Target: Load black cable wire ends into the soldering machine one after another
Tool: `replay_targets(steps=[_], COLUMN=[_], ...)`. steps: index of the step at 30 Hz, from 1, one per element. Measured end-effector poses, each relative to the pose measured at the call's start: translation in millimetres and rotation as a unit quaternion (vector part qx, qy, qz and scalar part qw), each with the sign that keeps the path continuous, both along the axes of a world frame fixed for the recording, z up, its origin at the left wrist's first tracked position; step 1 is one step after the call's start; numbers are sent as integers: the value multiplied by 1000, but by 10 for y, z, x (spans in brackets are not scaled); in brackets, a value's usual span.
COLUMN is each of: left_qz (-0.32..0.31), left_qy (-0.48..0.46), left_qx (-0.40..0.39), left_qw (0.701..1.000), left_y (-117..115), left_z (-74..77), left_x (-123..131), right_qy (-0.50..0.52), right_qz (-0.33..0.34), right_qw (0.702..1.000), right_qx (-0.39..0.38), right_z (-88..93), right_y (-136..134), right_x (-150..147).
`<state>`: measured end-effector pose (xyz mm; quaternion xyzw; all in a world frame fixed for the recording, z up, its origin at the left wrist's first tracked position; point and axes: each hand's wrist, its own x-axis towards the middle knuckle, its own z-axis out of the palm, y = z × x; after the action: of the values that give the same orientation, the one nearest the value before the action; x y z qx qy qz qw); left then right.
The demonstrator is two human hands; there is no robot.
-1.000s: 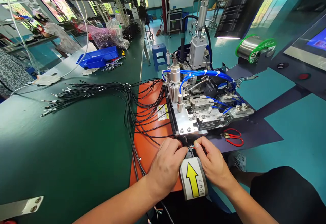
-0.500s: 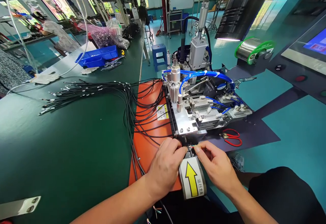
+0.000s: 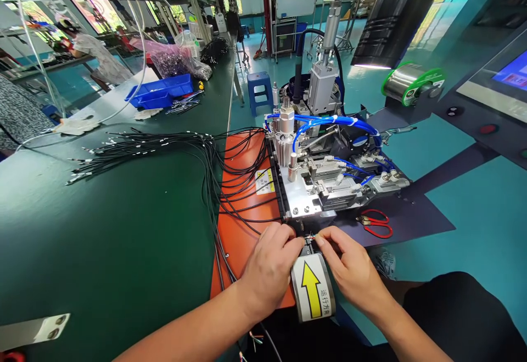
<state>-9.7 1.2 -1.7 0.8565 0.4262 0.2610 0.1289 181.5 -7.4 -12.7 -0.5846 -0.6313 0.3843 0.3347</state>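
Both hands meet at the near end of a metal machine (image 3: 304, 197) with blue air tubes. My left hand (image 3: 274, 260) is closed, thumb and forefinger pressed together at the machine's front slot; what it grips is hidden. My right hand (image 3: 348, 255) pinches the tips of thin coloured wires (image 3: 312, 236) just across from the left fingertips. Below the hands, a curved plate (image 3: 313, 288) bears a yellow arrow. Several black cables (image 3: 247, 216) run over the orange panel (image 3: 234, 241) to the machine's left side.
A bundle of black cables (image 3: 135, 145) lies on the green table (image 3: 156, 230). Red-handled cutters (image 3: 376, 223) rest right of the machine. A solder wire spool (image 3: 411, 83), a lamp (image 3: 395, 21) and a blue bin (image 3: 160, 92) stand further off. Another person (image 3: 96, 49) sits far left.
The whole view has shifted slightly to the right and down. My hands keep nearly the same pose at the machine's front, and the right fingers still pinch the wires.
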Motion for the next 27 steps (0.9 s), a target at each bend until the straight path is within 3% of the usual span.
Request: replay_targets(steps=[9,20,27], left_qz=[-2,3,1], left_qy=[-3,13,8], left_qx=[3,6,11], left_qw=[1000,1000,1000], left_y=[11,2,4], left_z=[17,17,27], left_x=[7,7,8], right_qy=[-9,-11,14], right_qz=[16,-16,-21], right_qw=[996,998,999], right_qx=[92,57,-24], right_z=[88,-8,-11], right_y=[111,121,156], right_x=[-55,-43,-49])
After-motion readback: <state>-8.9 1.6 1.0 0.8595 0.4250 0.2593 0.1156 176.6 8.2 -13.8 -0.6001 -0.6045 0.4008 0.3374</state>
